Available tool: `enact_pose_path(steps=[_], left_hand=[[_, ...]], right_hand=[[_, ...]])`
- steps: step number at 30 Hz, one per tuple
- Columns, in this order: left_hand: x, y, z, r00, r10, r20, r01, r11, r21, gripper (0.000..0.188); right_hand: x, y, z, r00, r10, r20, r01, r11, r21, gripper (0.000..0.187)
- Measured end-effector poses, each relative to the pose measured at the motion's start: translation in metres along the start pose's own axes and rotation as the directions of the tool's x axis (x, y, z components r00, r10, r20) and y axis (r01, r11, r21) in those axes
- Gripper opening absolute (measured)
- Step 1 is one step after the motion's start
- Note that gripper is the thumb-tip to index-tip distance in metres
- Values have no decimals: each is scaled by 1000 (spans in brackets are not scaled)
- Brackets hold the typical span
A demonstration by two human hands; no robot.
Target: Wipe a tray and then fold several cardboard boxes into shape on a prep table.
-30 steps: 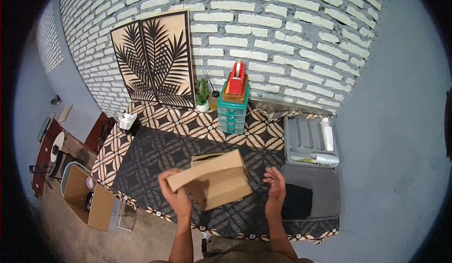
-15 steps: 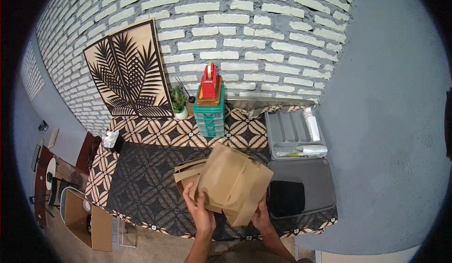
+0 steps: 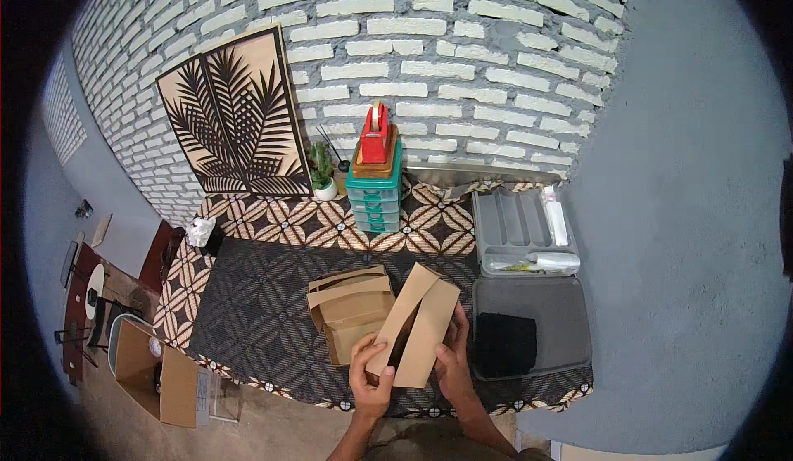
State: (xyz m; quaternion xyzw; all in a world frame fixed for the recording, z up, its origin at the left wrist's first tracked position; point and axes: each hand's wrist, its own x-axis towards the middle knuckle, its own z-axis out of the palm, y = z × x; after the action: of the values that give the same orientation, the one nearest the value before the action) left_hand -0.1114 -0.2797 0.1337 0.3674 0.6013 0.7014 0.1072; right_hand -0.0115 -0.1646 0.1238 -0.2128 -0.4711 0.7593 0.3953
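Between my two hands a brown cardboard box (image 3: 434,329) is held up at a tilt, with a dark gap showing between its flaps. My left hand (image 3: 372,378) grips its lower left corner, thumb on the flap. On its right side my right hand (image 3: 453,362) clasps the edge, fingers partly behind the cardboard. Just left of it, a second brown cardboard box (image 3: 355,329) sits open on the dark table mat (image 3: 256,320), its inside facing up. The held box overlaps that one's right edge in view.
A teal drawer unit (image 3: 376,205) carries a red tape dispenser (image 3: 376,139). To the right lie a grey divided tray (image 3: 512,221) and a grey lidded box (image 3: 562,320) with a black cloth (image 3: 505,345). A potted plant (image 3: 322,176) and palm picture (image 3: 235,122) stand along the brick wall.
The held cardboard has been turned and drawn right, off the other box, so its gap between flaps now shows. The open box left of it has come into fuller view.
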Motion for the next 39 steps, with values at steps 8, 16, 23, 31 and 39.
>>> enact_pose_path(steps=[8,16,23,31,39], left_hand=[[1,8,8,999,-46,28,45,998,33,39],[12,15,13,981,-188,37,191,972,-134,33],[9,20,14,978,-181,106,190,979,-79,33],[7,18,16,991,-85,106,89,995,-40,36],[2,17,17,991,-85,104,91,994,-53,39]], right_hand=[[-6,-16,7,995,-72,-65,63,989,-132,85],[-19,-24,3,837,-411,362,523,406,-749,69],[-14,-23,-2,830,-499,251,510,495,-704,55],[-12,-22,2,795,-533,289,538,402,-741,52],[-12,-18,1,798,-519,306,551,425,-718,50]])
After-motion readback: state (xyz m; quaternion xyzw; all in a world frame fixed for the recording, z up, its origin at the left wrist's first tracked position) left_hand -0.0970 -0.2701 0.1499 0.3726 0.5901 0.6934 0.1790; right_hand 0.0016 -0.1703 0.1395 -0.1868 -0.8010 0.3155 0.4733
